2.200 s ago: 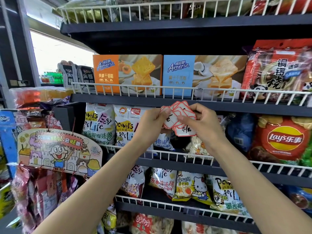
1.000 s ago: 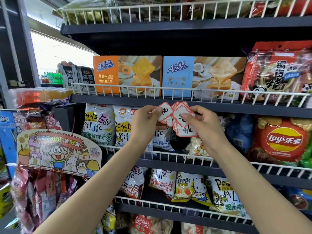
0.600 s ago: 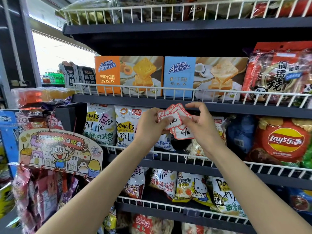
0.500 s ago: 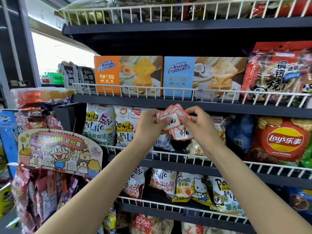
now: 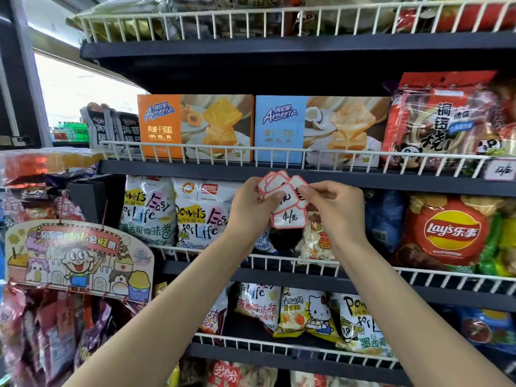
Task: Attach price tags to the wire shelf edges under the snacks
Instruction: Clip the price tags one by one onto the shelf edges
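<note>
A fanned stack of red-bordered white price tags [image 5: 284,201] is held up in front of the snack shelves, just below the dark shelf edge under the Ameria boxes. My left hand [image 5: 248,208] grips the stack from the left. My right hand [image 5: 335,210] pinches one of the front tags from the right with thumb and fingertips. The white wire shelf rail [image 5: 217,150] runs above the hands. One handwritten tag [image 5: 502,170] hangs on that rail at the far right, under the red snack bag [image 5: 444,118].
Orange [image 5: 195,127] and blue [image 5: 321,129] Ameria boxes stand on the shelf above. White snack bags [image 5: 201,210] and a Lay's bag [image 5: 449,233] fill the shelf behind the hands. A lower wire rail [image 5: 279,261] crosses under the wrists. A cartoon sign [image 5: 78,255] hangs at left.
Both hands stay close together at the same height, shuffling the tags. The fan has shifted, and a tag with handwriting now sits lowest at the front.
</note>
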Action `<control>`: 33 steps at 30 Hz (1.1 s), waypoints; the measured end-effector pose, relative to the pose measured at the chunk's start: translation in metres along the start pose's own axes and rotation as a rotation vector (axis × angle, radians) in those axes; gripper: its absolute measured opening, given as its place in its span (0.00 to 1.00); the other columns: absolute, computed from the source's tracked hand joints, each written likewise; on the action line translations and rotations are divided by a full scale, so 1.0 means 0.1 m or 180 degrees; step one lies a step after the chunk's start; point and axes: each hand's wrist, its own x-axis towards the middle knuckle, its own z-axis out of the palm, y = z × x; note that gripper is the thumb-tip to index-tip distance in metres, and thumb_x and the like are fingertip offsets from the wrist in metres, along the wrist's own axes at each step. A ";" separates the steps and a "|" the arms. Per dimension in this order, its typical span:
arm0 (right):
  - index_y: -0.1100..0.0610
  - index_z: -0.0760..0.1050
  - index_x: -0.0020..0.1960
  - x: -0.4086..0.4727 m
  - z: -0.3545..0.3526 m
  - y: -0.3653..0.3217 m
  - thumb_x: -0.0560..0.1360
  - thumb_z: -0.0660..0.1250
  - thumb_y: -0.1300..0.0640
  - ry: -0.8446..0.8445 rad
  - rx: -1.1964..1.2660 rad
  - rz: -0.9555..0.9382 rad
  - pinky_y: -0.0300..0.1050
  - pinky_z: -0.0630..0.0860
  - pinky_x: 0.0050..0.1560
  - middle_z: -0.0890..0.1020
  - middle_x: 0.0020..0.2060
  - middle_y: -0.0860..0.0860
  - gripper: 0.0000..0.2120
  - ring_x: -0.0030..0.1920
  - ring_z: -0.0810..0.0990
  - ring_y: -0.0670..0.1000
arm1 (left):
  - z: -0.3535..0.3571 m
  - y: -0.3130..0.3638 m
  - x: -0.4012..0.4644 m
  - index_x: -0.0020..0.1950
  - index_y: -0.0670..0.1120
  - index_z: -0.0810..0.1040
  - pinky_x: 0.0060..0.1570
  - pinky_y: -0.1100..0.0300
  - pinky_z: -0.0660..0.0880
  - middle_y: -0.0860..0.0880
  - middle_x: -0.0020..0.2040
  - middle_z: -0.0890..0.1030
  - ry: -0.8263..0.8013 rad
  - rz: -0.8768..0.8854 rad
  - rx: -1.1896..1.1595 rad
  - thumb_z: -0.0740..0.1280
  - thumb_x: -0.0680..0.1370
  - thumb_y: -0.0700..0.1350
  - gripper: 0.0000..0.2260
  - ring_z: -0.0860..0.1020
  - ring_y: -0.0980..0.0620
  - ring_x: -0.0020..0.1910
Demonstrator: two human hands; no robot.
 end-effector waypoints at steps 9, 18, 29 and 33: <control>0.53 0.79 0.40 0.49 -0.63 0.08 0.75 0.68 0.58 0.0146 -0.0621 -0.0441 0.34 0.67 0.26 0.78 0.28 0.47 0.05 0.20 0.70 0.39 | 0.44 0.09 0.32 0.58 0.43 0.74 0.55 0.45 0.76 0.44 0.51 0.82 -0.0193 0.0292 0.0885 0.68 0.76 0.41 0.12 0.80 0.45 0.51; 0.54 0.79 0.50 0.94 -0.78 -0.03 0.76 0.65 0.61 -0.0242 -0.1369 -0.1157 0.31 0.70 0.27 0.83 0.39 0.51 0.05 0.32 0.79 0.42 | 0.67 0.13 0.55 0.62 0.45 0.69 0.55 0.46 0.77 0.44 0.53 0.81 -0.0022 0.0343 0.0937 0.69 0.75 0.41 0.18 0.80 0.45 0.52; 0.54 0.82 0.48 1.12 -0.66 -0.23 0.76 0.66 0.56 -0.0132 -0.2009 -0.1915 0.43 0.72 0.41 0.79 0.42 0.44 0.06 0.39 0.75 0.45 | 0.62 0.08 0.51 0.69 0.46 0.70 0.57 0.50 0.77 0.48 0.55 0.82 -0.0251 0.0514 0.0917 0.70 0.75 0.40 0.23 0.80 0.51 0.53; 0.57 0.83 0.48 1.15 -0.61 -0.25 0.75 0.67 0.60 -0.0241 -0.1910 -0.2080 0.34 0.68 0.44 0.80 0.41 0.49 0.06 0.40 0.74 0.45 | 0.58 0.08 0.48 0.68 0.48 0.70 0.54 0.51 0.78 0.50 0.52 0.82 -0.0310 0.0529 0.0832 0.70 0.75 0.39 0.23 0.81 0.53 0.50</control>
